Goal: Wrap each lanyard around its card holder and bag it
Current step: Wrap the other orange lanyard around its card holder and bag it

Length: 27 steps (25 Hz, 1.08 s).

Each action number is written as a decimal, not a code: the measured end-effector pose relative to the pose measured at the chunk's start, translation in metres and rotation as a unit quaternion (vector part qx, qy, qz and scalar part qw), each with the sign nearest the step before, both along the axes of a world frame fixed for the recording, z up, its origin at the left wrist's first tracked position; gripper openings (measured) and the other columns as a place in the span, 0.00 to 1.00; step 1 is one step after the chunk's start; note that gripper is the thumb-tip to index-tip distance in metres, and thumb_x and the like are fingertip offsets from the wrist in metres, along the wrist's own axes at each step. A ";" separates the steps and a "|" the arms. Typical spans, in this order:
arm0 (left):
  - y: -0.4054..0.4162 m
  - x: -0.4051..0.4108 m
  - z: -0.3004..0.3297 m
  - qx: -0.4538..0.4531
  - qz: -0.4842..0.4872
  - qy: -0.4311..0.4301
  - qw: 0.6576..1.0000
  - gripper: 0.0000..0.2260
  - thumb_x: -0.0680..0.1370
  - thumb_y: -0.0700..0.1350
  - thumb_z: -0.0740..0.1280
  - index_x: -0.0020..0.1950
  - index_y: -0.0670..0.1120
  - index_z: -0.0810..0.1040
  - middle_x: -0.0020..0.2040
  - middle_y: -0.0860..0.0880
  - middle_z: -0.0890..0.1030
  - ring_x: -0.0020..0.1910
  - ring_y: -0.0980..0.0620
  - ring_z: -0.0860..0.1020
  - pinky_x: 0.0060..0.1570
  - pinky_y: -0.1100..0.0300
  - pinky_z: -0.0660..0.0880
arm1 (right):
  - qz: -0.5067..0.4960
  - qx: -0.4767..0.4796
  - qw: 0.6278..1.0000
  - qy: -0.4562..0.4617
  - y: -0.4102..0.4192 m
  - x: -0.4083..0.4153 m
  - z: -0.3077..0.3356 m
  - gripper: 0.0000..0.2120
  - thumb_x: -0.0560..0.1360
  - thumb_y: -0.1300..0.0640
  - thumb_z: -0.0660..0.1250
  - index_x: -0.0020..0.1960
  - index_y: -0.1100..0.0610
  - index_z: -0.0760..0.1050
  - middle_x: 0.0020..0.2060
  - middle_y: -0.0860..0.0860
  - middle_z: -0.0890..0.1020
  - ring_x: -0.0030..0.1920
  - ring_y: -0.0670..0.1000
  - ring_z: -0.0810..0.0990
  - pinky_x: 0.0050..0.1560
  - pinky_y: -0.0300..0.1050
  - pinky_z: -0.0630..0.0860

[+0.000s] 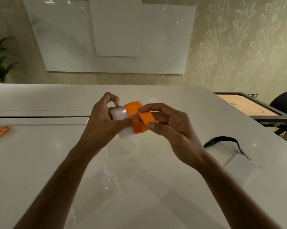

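head cam: both hands were raised above the glossy white table (pixel 40 162), working one item between them. left hand (pixel 104 123) gripped the translucent white plastic card holder (pixel 118 114) by its left side, thumb pressing near the wrap, fingers curled over the top edge. flat orange fabric lanyard (pixel 139 118) was wound across the holder's middle in several bands. right hand (pixel 169 126) pinched a loop of that lanyard betw thumb & forefinger, other fingers tucked under the holder's right end. so both grips were closed tight, l on the holder, r on the strap.

on the table under the hands lay clear plastic bags (pixel 98 187), empty as far as visible. far left, a bagged orange lanyard (pixel 0 131) sat near the edge of view. to the right, a black fabric lanyard (pixel 225 141) lay unwrapped, clipped to a second white card holder (pixel 238 167), well apart from the hands.

bg: white wall board (pixel 116 37), carrom board (pixel 248 104), plant (pixel 0 60).
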<state>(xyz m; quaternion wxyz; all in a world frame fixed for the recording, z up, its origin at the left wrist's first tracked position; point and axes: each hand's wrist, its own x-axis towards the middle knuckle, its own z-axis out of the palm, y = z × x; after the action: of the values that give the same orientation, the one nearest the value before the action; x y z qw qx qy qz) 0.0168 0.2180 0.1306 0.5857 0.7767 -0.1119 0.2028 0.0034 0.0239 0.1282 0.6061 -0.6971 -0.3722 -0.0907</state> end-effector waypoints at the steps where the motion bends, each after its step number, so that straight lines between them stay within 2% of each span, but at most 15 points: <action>1: 0.000 -0.002 0.001 -0.009 -0.041 0.007 0.999 0.26 0.59 0.55 0.75 0.52 0.56 0.68 0.48 0.45 0.78 0.43 0.47 0.80 0.38 0.58 0.79 | 0.023 0.011 1.000 0.002 -0.001 -0.002 0.002 0.16 0.75 0.65 0.61 0.59 0.53 0.77 0.51 0.46 0.86 0.52 0.48 0.83 0.50 0.40 0.77; 3: 0.003 -0.004 0.002 -0.011 -0.127 0.001 0.992 0.28 0.62 0.53 0.73 0.60 0.58 0.70 0.54 0.47 0.80 0.49 0.47 0.81 0.41 0.58 0.80 | 0.051 0.022 0.998 -0.004 -0.003 -0.004 0.004 0.20 0.72 0.68 0.59 0.59 0.53 0.77 0.51 0.47 0.86 0.52 0.46 0.82 0.49 0.36 0.75; 5: 0.004 -0.004 0.002 0.001 -0.176 -0.009 0.984 0.22 0.66 0.46 0.70 0.60 0.55 0.76 0.55 0.53 0.82 0.54 0.51 0.80 0.45 0.60 0.79 | 0.056 0.031 0.998 -0.015 -0.002 -0.003 0.003 0.17 0.76 0.68 0.60 0.59 0.55 0.77 0.52 0.50 0.86 0.56 0.49 0.82 0.53 0.43 0.78; 7: 0.002 -0.004 0.001 0.019 -0.183 -0.001 0.983 0.18 0.69 0.41 0.66 0.58 0.53 0.79 0.55 0.53 0.83 0.56 0.52 0.80 0.48 0.60 0.77 | 0.058 0.045 0.997 -0.022 0.002 -0.003 0.001 0.11 0.80 0.65 0.61 0.58 0.56 0.79 0.51 0.51 0.86 0.56 0.51 0.83 0.56 0.47 0.79; 11: -0.005 -0.006 -0.001 0.037 -0.207 -0.010 0.978 0.12 0.73 0.47 0.65 0.54 0.55 0.81 0.52 0.51 0.83 0.53 0.51 0.80 0.49 0.62 0.76 | 0.039 0.037 0.998 -0.035 0.010 -0.007 0.000 0.10 0.81 0.62 0.61 0.54 0.53 0.80 0.43 0.47 0.86 0.49 0.47 0.83 0.50 0.39 0.76; 16: -0.010 -0.007 -0.002 0.035 -0.184 -0.040 0.981 0.11 0.76 0.43 0.62 0.52 0.55 0.80 0.49 0.54 0.84 0.51 0.53 0.81 0.46 0.63 0.77 | 0.027 0.065 0.997 -0.030 0.010 -0.009 0.004 0.08 0.79 0.58 0.63 0.49 0.50 0.81 0.41 0.43 0.81 0.44 0.43 0.78 0.46 0.37 0.73; 19: -0.009 -0.008 -0.002 0.028 -0.181 -0.038 0.982 0.11 0.76 0.46 0.62 0.53 0.57 0.79 0.51 0.57 0.83 0.52 0.53 0.81 0.46 0.63 0.78 | -0.025 0.097 0.995 -0.012 0.005 -0.005 0.006 0.08 0.79 0.58 0.64 0.50 0.59 0.80 0.46 0.56 0.79 0.46 0.49 0.78 0.44 0.43 0.75; 21: -0.009 -0.008 -0.001 0.035 -0.190 -0.036 0.980 0.11 0.76 0.46 0.61 0.55 0.56 0.77 0.52 0.59 0.82 0.54 0.52 0.80 0.48 0.62 0.79 | -0.065 0.102 0.993 -0.006 0.002 -0.004 0.008 0.08 0.80 0.58 0.63 0.51 0.58 0.80 0.48 0.59 0.81 0.45 0.50 0.80 0.43 0.43 0.77; 23: -0.010 -0.009 -0.001 0.033 -0.195 -0.040 0.979 0.11 0.76 0.45 0.60 0.55 0.55 0.77 0.51 0.61 0.82 0.54 0.54 0.80 0.46 0.65 0.78 | -0.116 0.086 0.989 -0.013 0.001 -0.005 0.010 0.07 0.80 0.59 0.63 0.50 0.56 0.80 0.43 0.55 0.83 0.41 0.47 0.80 0.39 0.41 0.78; 25: -0.011 -0.010 0.000 0.029 -0.176 -0.049 0.983 0.11 0.75 0.46 0.60 0.54 0.54 0.77 0.50 0.63 0.81 0.53 0.58 0.79 0.44 0.68 0.76 | -0.179 0.048 0.982 -0.025 -0.002 -0.006 0.011 0.07 0.80 0.57 0.64 0.48 0.52 0.80 0.39 0.48 0.83 0.38 0.43 0.80 0.35 0.35 0.75; 27: -0.010 -0.009 0.000 0.023 -0.144 -0.063 0.987 0.10 0.75 0.46 0.61 0.54 0.54 0.78 0.50 0.60 0.82 0.52 0.59 0.79 0.43 0.69 0.76 | -0.217 -0.020 0.976 -0.031 -0.006 -0.007 0.011 0.07 0.80 0.55 0.64 0.45 0.50 0.79 0.38 0.43 0.82 0.37 0.42 0.80 0.33 0.32 0.73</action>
<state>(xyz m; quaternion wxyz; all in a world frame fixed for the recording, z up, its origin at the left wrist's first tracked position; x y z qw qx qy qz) 0.0078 0.2076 0.1304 0.5827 0.7514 -0.2637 0.1619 -0.0038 0.0176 0.1387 0.5460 -0.7699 -0.2329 -0.2343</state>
